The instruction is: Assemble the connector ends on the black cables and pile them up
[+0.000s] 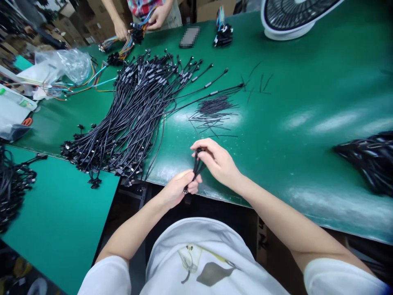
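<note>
My left hand (176,189) and my right hand (215,162) are close together at the near edge of the green ESD workbench (270,164). Between them they pinch a small bunch of black cables (197,167), and the fingers hide part of it. Just beyond my hands, a large fan of black cable assemblies with connectors (135,114) spreads across the mat. To its right lies a small pile of short black wire pieces (213,108).
A co-worker's hands (139,22) handle colored wires at the far side. A dark cable heap (367,162) sits at the right edge, and a desk fan (287,18) stands at the back. A plastic bag (66,65) lies at the left, beside a lower green table (57,221) holding more cables.
</note>
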`<state>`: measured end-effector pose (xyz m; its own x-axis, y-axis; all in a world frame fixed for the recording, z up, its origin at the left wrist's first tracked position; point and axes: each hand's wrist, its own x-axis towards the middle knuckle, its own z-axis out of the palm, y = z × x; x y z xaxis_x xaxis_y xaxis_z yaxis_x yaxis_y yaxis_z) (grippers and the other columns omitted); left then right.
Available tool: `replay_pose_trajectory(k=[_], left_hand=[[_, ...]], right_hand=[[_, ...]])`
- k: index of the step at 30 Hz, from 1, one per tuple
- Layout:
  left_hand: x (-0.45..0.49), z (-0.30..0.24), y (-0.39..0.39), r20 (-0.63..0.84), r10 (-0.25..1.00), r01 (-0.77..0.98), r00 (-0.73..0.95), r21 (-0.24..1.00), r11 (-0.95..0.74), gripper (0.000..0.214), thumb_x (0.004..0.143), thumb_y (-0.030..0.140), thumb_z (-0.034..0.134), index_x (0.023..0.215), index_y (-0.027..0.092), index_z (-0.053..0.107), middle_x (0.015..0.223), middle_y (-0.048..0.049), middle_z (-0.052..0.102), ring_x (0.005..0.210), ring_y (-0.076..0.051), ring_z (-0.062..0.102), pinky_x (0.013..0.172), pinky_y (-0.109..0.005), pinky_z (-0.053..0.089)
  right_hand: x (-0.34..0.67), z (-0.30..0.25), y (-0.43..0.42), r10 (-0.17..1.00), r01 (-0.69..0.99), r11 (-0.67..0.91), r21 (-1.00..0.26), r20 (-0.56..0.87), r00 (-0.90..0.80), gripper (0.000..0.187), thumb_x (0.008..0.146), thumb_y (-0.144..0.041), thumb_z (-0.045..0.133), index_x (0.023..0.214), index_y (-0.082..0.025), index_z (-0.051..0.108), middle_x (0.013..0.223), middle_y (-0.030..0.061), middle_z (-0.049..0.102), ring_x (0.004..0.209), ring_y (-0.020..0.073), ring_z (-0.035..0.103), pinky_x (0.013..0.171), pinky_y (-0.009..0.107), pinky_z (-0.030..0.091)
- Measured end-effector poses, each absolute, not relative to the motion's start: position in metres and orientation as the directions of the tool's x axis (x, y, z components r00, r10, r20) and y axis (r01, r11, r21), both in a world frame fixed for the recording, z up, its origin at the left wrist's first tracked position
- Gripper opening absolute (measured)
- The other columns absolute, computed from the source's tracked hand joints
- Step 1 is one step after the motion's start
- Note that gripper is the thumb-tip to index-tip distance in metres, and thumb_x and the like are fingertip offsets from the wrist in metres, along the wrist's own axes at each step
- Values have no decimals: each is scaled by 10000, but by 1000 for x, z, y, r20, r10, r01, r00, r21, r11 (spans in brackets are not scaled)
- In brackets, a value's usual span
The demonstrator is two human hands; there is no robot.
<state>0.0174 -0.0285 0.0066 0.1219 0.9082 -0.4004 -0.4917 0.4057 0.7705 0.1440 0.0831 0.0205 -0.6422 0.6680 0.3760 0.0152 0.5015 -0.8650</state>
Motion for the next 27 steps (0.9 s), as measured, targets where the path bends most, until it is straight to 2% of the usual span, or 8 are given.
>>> replay_pose_trajectory(k=[3, 7, 11, 18, 21, 24, 26, 27], left_hand=[[9, 3, -24, -442, 893, -344, 81, 829, 442, 422, 797, 555, 598, 769, 138, 541, 557, 62, 361, 506, -69, 299, 528, -235, 259], [4, 0, -19, -446, 889, 35, 101, 895, 445, 372, 864, 502, 488, 764, 149, 550, 633, 20, 468, 585, -103, 385, 577, -248, 318], [2, 1, -17, -383, 910, 317, 161, 893, 320, 298, 933, 378, 370, 802, 177, 546, 792, -17, 571, 739, -144, 487, 699, -268, 370], [2, 1, -8, -278, 941, 619, 190, 778, 105, 263, 953, 317, 362, 749, 201, 480, 701, -2, 541, 649, -150, 470, 641, -267, 321], [3, -1, -1, -302, 934, 589, 192, 796, 137, 261, 947, 319, 377, 757, 194, 507, 712, -3, 547, 657, -147, 470, 642, -264, 314], [1, -7, 3, -400, 907, 411, 134, 855, 316, 296, 942, 367, 373, 775, 184, 535, 673, 11, 512, 625, -131, 445, 616, -254, 313], [-2, -13, 3, -454, 888, 227, 81, 875, 427, 327, 934, 413, 378, 775, 175, 536, 617, 31, 447, 578, -117, 401, 582, -245, 307], [-3, -15, 3, -467, 882, 144, 63, 879, 455, 342, 928, 438, 386, 777, 170, 535, 600, 40, 419, 561, -111, 381, 569, -243, 304]], right_hand=[[165, 17, 86, 278, 100, 934, -343, 521, -807, 277, 974, -261, 418, 1222, -249, 542, 1268, 79, 575, 1199, 221, 507, 1052, 490, 343], [176, 9, 78, 83, 99, 994, 48, 269, -960, 273, 951, -114, 345, 1068, -128, 592, 917, 79, 644, 891, 199, 573, 938, 429, 392], [177, 0, 81, 87, 87, 996, -3, 107, -991, 230, 967, -172, 352, 851, -155, 549, 730, 41, 557, 633, 170, 477, 603, 321, 330], [173, -3, 96, 52, 60, 979, -197, -45, -998, 207, 969, -185, 385, 861, -147, 557, 740, 53, 592, 640, 156, 491, 589, 295, 281], [177, 2, 121, 37, 65, 887, -457, -69, -997, 188, 948, -289, 497, 873, -145, 592, 788, 52, 626, 693, 149, 531, 627, 276, 346], [191, 8, 193, 359, 256, 625, -738, -19, -933, 229, 876, -361, 588, 824, -141, 623, 798, 8, 624, 702, 102, 531, 643, 223, 373], [203, 10, 258, 900, 559, 320, -765, 62, -431, 271, 849, -367, 571, 751, -117, 609, 693, -35, 556, 634, 58, 469, 606, 190, 333], [208, 10, 290, 963, 620, 238, -748, 98, -251, 249, 865, -326, 536, 774, -103, 599, 699, -44, 521, 632, 42, 432, 597, 184, 304]])
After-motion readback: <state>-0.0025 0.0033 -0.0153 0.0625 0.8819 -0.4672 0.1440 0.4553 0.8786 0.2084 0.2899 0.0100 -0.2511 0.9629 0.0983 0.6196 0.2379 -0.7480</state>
